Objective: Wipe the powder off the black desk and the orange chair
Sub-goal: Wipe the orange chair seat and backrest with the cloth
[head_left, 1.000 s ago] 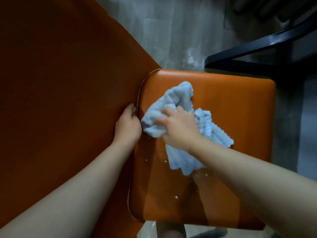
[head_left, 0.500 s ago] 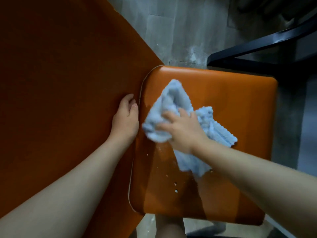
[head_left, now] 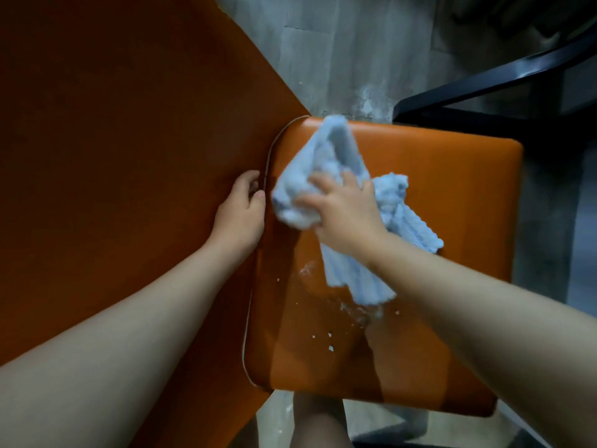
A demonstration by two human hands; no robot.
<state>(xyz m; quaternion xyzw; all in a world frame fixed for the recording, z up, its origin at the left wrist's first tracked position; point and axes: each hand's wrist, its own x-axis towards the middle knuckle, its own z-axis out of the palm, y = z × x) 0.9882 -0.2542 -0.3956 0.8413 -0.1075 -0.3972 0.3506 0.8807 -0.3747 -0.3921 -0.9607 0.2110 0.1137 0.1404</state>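
Cloth (head_left: 323, 156) in right hand (head_left: 345, 218) has moved farther across orange chair (head_left: 452, 189).

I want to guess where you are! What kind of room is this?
Probably a study or office room indoors: an orange chair, a black desk edge beside it, a grey floor.

I see orange chair (head_left: 445, 202): seat glossy, level, backrest at 9 o'clock. White powder (head_left: 330, 348) specks and a smear on seat toward 6 o'clock. Blue cloth (head_left: 336, 150) bunched mid-seat. Black worktop (head_left: 484, 82) edge at 2 o'clock.
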